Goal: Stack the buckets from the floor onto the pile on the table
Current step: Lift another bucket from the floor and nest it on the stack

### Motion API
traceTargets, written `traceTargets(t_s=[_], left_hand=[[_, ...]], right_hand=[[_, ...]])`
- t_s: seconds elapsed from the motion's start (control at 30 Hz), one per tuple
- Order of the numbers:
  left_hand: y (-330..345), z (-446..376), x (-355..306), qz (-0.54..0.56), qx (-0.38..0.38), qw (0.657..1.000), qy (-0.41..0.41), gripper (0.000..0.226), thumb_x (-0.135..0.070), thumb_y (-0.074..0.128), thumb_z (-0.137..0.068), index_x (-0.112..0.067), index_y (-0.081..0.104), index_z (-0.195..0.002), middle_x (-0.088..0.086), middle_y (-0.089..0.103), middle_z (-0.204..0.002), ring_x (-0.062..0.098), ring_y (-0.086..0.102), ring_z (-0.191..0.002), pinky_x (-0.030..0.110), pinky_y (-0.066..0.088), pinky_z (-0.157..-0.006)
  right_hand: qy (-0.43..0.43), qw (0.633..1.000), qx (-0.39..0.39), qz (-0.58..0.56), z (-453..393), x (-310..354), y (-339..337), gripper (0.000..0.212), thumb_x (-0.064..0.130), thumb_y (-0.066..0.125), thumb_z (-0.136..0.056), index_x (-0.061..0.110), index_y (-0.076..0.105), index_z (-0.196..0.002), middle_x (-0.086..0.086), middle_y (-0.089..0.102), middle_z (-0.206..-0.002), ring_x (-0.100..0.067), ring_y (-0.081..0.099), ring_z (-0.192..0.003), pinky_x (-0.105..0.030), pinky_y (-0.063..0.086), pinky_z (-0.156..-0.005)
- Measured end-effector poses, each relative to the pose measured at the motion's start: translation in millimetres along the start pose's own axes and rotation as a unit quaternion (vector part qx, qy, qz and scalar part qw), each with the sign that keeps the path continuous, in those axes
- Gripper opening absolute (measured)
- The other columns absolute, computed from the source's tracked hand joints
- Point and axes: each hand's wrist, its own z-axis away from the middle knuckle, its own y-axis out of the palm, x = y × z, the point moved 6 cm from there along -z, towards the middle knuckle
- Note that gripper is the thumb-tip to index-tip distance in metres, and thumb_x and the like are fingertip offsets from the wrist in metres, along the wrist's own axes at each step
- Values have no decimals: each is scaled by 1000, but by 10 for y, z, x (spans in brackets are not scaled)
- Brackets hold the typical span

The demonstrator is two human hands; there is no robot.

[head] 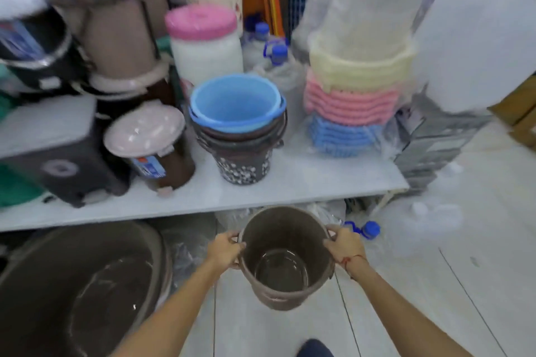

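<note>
I hold a brown bucket [282, 261] upright above the floor, just in front of the table's front edge. My left hand [224, 249] grips its left rim and my right hand [345, 245] grips its right rim. The bucket is empty inside. On the white table [319, 182] behind it stands the pile of nested buckets [239, 136]: dark brown ones with a speckled one at the bottom and a blue bucket [236, 101] on top.
A large brown tub [84, 287] sits on the floor at the left, partly under the table. Pedal bins [150, 142] stand left of the pile, stacked pastel baskets [353, 95] to its right. Plastic wrap and a blue-capped bottle [368, 230] lie on the floor.
</note>
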Motion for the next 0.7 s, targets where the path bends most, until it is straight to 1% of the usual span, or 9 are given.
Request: traceTargets(t_s=[0.07,0.1,0.17,0.3,0.33,0.4,0.5,0.63,0.7], left_hand=[[-431,248,-418,-17,-17,997,69,26,-4,62,-85,-5,69,-110,10,70,-81,15,69,-64,25,60,-56],[-612,359,-604,-16,-28,995,99,21,-8,65,-82,-9,73,-101,10,73,-78,13,71,-63,26,61,-61],[-1003,622,-1037,0,-48,988,145,15,-11,66,-78,-11,75,-90,16,76,-84,25,74,-75,38,63,-70],[-1574,1069,-1897,33,-77,970,228,17,-5,62,-83,-15,70,-73,-4,68,-51,14,64,-54,28,60,-52],[-1692,1127,-2068,40,-84,966,242,18,-4,61,-84,-14,69,-71,-6,66,-47,16,63,-54,27,59,-49],[-1985,1228,-2416,56,-104,956,270,13,-4,60,-83,2,71,-79,7,67,-60,22,63,-59,26,59,-47],[-2324,1258,-2835,53,-138,943,299,19,-7,62,-81,7,72,-88,12,68,-71,15,66,-55,25,59,-51],[-2624,1050,-3321,70,-165,930,320,15,-7,60,-82,1,72,-78,-2,64,-47,13,63,-50,33,63,-61],[-2699,825,-3499,62,-177,931,314,15,-7,59,-84,1,71,-81,-2,60,-46,13,62,-49,34,64,-62]], right_hand=[[-46,998,-48,-3,208,484,-392,42,17,62,-80,20,66,-121,-12,74,-106,-26,66,-104,-27,49,-91],[-60,996,-68,-7,308,682,-579,41,18,64,-79,20,66,-120,-12,74,-107,-26,66,-105,-28,49,-92],[-90,990,-111,-16,497,1108,-971,41,22,65,-79,20,66,-120,-12,73,-112,-27,64,-110,-29,48,-94],[-165,968,-185,-45,795,1883,-1686,35,19,67,-79,13,71,-114,-15,72,-113,-28,65,-110,-33,47,-97],[-178,963,-196,-51,851,2048,-1835,34,18,67,-79,11,71,-112,-16,72,-111,-29,66,-108,-34,47,-95],[-202,951,-227,-49,970,2428,-2150,32,18,67,-80,10,72,-110,-17,73,-110,-30,66,-105,-33,48,-91],[-221,938,-266,-39,1015,2875,-2523,31,23,67,-79,13,74,-108,-14,73,-111,-31,65,-107,-33,49,-93],[-249,918,-305,-49,854,3430,-2822,27,22,65,-81,13,76,-103,-14,75,-102,-31,67,-98,-35,52,-89],[-251,915,-312,-54,671,3642,-2875,25,19,62,-83,12,76,-102,-15,75,-101,-31,67,-94,-32,52,-83]])
